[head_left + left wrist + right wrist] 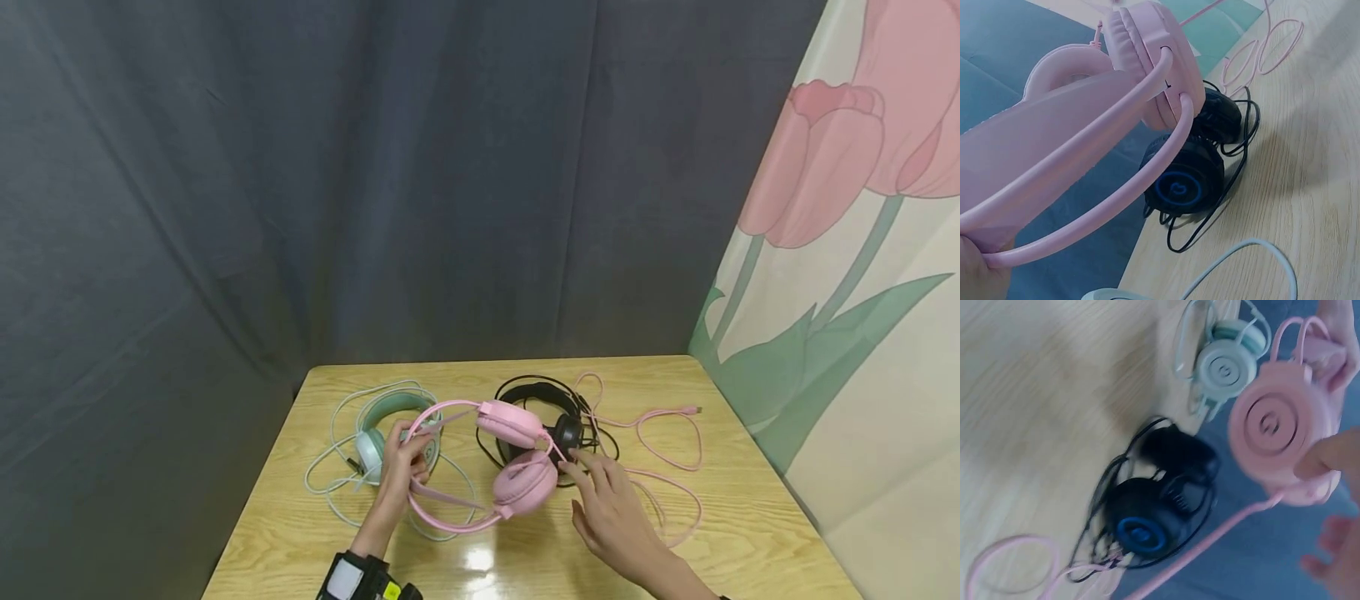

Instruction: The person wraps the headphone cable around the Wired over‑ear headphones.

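Note:
My left hand (401,462) grips the headband of pink headphones (527,482), holding them raised over the table with the ear cups toward the right. My right hand (615,512) is beside the ear cups, fingers extended. In the right wrist view a finger overlaps the lower edge of one pink ear cup (1269,422), and the pink cord (1204,550) runs from that cup down to the left. Behind the pink pair lie black headphones (568,433), partly hidden; a blue ring (1179,186) marks their ear cup in the left wrist view.
Mint-green and white headphones (371,450) lie at the left of the wooden table (285,533), their pale cord looped around them. Loops of pink cord (699,442) spread over the right side. A dark curtain (450,208) hangs behind, beside a tulip-print wall (825,167).

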`<state>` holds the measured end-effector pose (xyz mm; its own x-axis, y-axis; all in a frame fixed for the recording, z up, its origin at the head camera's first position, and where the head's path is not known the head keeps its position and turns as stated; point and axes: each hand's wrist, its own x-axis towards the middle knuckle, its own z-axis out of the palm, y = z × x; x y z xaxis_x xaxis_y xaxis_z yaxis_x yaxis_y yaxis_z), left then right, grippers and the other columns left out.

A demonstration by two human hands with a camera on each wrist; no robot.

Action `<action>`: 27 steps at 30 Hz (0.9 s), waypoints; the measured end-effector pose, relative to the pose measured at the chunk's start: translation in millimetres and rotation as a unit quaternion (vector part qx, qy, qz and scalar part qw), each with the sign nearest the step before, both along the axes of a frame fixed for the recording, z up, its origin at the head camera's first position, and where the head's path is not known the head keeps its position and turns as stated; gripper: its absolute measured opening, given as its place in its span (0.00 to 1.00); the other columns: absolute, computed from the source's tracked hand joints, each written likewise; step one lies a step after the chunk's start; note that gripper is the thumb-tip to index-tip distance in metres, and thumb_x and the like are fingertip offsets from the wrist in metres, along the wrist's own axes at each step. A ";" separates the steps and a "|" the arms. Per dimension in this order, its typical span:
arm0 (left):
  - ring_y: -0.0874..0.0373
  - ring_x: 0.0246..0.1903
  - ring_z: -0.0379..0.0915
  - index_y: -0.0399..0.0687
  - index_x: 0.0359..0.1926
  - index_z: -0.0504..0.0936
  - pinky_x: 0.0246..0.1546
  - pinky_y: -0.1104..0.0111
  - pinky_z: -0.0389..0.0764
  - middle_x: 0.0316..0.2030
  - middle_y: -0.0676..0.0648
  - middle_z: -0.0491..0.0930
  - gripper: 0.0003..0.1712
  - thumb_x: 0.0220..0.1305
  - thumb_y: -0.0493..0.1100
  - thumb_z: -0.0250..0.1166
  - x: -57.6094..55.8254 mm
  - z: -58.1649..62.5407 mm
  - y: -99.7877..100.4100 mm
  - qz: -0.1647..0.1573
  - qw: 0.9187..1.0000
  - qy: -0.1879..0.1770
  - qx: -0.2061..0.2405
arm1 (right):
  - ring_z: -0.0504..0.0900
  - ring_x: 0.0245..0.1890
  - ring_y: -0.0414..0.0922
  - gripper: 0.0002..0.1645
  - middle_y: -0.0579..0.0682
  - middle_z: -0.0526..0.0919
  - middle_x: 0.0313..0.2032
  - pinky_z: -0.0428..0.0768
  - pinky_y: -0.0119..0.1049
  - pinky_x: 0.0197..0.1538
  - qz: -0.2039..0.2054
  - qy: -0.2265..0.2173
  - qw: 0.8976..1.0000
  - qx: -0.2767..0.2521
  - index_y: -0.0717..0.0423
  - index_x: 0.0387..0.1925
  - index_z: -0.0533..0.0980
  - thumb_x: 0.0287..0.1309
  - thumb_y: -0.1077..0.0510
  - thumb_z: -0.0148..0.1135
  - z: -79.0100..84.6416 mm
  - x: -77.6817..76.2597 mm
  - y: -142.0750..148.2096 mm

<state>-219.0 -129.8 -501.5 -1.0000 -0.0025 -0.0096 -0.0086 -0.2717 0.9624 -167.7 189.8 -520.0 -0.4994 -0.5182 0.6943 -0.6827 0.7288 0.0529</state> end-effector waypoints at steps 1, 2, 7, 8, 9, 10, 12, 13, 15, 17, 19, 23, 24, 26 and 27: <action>0.66 0.10 0.52 0.36 0.47 0.65 0.12 0.76 0.57 0.15 0.53 0.56 0.13 0.68 0.38 0.57 0.0 0.1 -1.4 0.002 1.000 0.002 -0.003 | 0.73 0.51 0.59 0.26 0.65 0.74 0.54 0.71 0.50 0.54 -0.022 -0.025 0.999 0.010 0.67 0.58 0.68 0.64 0.55 0.41 -2.8 0.2 5.3; 0.66 0.10 0.52 0.36 0.48 0.65 0.12 0.75 0.57 0.14 0.53 0.56 0.13 0.68 0.38 0.56 0.2 0.4 -2.5 0.003 1.000 0.002 -0.004 | 0.75 0.48 0.57 0.28 0.64 0.76 0.50 0.74 0.49 0.52 -0.043 -0.042 0.998 0.022 0.68 0.59 0.67 0.64 0.53 0.47 -6.6 0.1 10.5; 0.66 0.10 0.52 0.35 0.48 0.64 0.12 0.76 0.57 0.14 0.53 0.56 0.13 0.68 0.37 0.55 0.7 -0.3 -4.9 0.002 1.000 0.007 0.003 | 0.78 0.31 0.43 0.33 0.50 0.82 0.32 0.81 0.46 0.41 -0.100 -0.115 0.986 0.062 0.69 0.56 0.70 0.53 0.56 0.69 -22.7 4.0 27.0; 0.66 0.10 0.52 0.35 0.48 0.64 0.12 0.76 0.57 0.14 0.53 0.56 0.13 0.68 0.37 0.55 1.0 -0.4 -5.1 0.002 1.000 0.008 0.004 | 0.76 0.26 0.40 0.31 0.46 0.80 0.27 0.80 0.44 0.38 -0.103 -0.123 0.985 0.066 0.68 0.54 0.72 0.50 0.58 0.72 -24.4 4.5 28.0; 0.66 0.10 0.52 0.35 0.47 0.64 0.12 0.76 0.57 0.14 0.53 0.56 0.13 0.68 0.36 0.55 1.1 -0.6 -5.3 0.002 1.000 0.010 0.004 | 0.75 0.24 0.38 0.26 0.44 0.79 0.25 0.80 0.44 0.38 -0.104 -0.139 0.982 0.069 0.66 0.51 0.74 0.52 0.60 0.71 -24.7 5.2 28.2; 0.66 0.10 0.52 0.35 0.47 0.64 0.12 0.76 0.57 0.14 0.53 0.56 0.12 0.67 0.36 0.55 1.2 -0.7 -5.5 0.002 1.000 0.011 0.004 | 0.74 0.23 0.36 0.22 0.42 0.78 0.23 0.80 0.43 0.37 -0.102 -0.150 0.981 0.071 0.65 0.48 0.76 0.53 0.61 0.70 -24.8 5.4 28.4; 0.66 0.10 0.53 0.35 0.47 0.64 0.12 0.76 0.57 0.14 0.53 0.57 0.12 0.67 0.36 0.55 1.4 -0.6 -5.6 0.004 1.000 0.010 0.004 | 0.73 0.20 0.35 0.15 0.40 0.77 0.21 0.80 0.39 0.31 -0.097 -0.179 0.976 0.071 0.61 0.45 0.78 0.55 0.64 0.68 -24.0 5.6 28.1; 0.66 0.10 0.53 0.35 0.47 0.64 0.12 0.76 0.57 0.14 0.53 0.57 0.12 0.68 0.36 0.55 1.6 -0.5 -5.5 0.005 1.000 0.010 0.003 | 0.72 0.19 0.34 0.14 0.40 0.77 0.22 0.78 0.36 0.27 -0.093 -0.192 0.975 0.067 0.59 0.45 0.78 0.55 0.66 0.67 -23.7 5.9 28.1; 0.66 0.11 0.52 0.35 0.47 0.64 0.12 0.76 0.57 0.14 0.53 0.57 0.12 0.67 0.36 0.55 2.0 -0.5 -5.3 0.008 1.000 0.010 0.000 | 0.74 0.18 0.34 0.14 0.42 0.80 0.25 0.72 0.31 0.20 -0.080 -0.197 0.975 0.059 0.57 0.46 0.79 0.56 0.67 0.65 -22.4 6.7 28.0; 0.66 0.11 0.52 0.33 0.48 0.64 0.12 0.76 0.57 0.14 0.53 0.57 0.14 0.67 0.36 0.56 2.7 -0.8 -4.9 0.010 1.000 0.011 -0.005 | 0.71 0.17 0.34 0.13 0.42 0.79 0.26 0.65 0.27 0.16 -0.062 -0.174 0.982 0.051 0.54 0.48 0.80 0.63 0.64 0.60 -20.2 6.9 27.3; 0.66 0.11 0.52 0.32 0.49 0.64 0.13 0.76 0.58 0.15 0.53 0.58 0.15 0.67 0.36 0.56 3.5 -1.3 -4.3 0.011 1.000 0.011 -0.017 | 0.66 0.16 0.31 0.14 0.41 0.78 0.24 0.59 0.24 0.15 -0.040 -0.125 0.990 0.042 0.53 0.47 0.82 0.72 0.58 0.50 -16.5 6.1 24.7; 0.66 0.12 0.52 0.31 0.51 0.65 0.13 0.75 0.58 0.15 0.52 0.59 0.17 0.66 0.36 0.56 4.4 -2.9 -1.9 0.007 0.999 0.010 -0.042 | 0.58 0.17 0.30 0.32 0.38 0.73 0.23 0.57 0.22 0.16 0.007 -0.036 0.999 0.012 0.51 0.38 0.83 0.78 0.46 0.31 -2.5 1.7 13.4; 0.66 0.12 0.52 0.32 0.52 0.65 0.13 0.75 0.58 0.15 0.52 0.59 0.16 0.66 0.36 0.56 4.0 -3.5 -0.9 0.005 0.999 0.009 -0.044 | 0.61 0.17 0.30 0.30 0.38 0.74 0.25 0.60 0.23 0.16 0.016 -0.021 1.000 0.004 0.51 0.36 0.82 0.78 0.46 0.34 1.8 0.0 10.0; 0.66 0.11 0.52 0.32 0.51 0.67 0.12 0.75 0.57 0.14 0.53 0.58 0.16 0.66 0.36 0.56 3.2 -4.4 1.5 0.001 0.999 0.012 -0.045 | 0.64 0.19 0.32 0.26 0.38 0.74 0.27 0.63 0.24 0.17 0.034 -0.006 0.999 -0.007 0.50 0.34 0.82 0.76 0.45 0.40 10.3 -3.4 3.0; 0.66 0.11 0.52 0.32 0.51 0.67 0.12 0.75 0.57 0.14 0.53 0.58 0.15 0.66 0.36 0.56 2.7 -4.8 2.8 -0.003 0.999 0.014 -0.043 | 0.65 0.19 0.33 0.24 0.39 0.74 0.28 0.64 0.23 0.18 0.041 -0.001 0.999 -0.007 0.50 0.34 0.81 0.76 0.46 0.41 13.9 -5.2 -0.3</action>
<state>-216.3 -127.0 -506.3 -0.9998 0.0047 0.0183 0.0171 -0.1877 0.9821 -172.8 189.6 -506.2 -0.4562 -0.5474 0.7016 -0.7406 0.6707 0.0418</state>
